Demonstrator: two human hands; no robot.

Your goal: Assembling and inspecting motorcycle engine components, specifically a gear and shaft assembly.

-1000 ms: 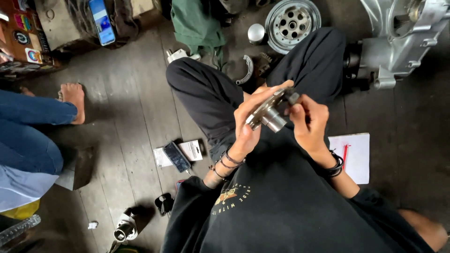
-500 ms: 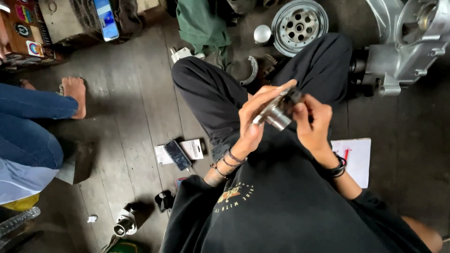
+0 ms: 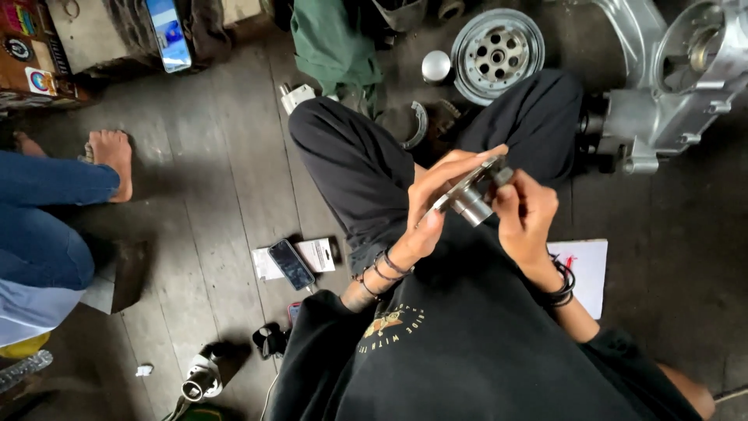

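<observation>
Two bare hands close on a small metal part (image 3: 471,199) above the lap of a person seated cross-legged on a plank floor (image 3: 210,195). The left hand (image 3: 436,206) cradles the part along its fingers; the right hand (image 3: 526,214) pinches its far end. A slip could drop it between the legs onto the floor. Beyond the part stand a silver wheel hub (image 3: 497,45) and an engine casing (image 3: 670,93); left of it lies a phone (image 3: 291,263).

Lit blue phone screen (image 3: 168,33) top left; dark-screened black phone (image 3: 291,264) on white flat box (image 3: 319,254); round stickers (image 3: 39,80) on brown box.
</observation>
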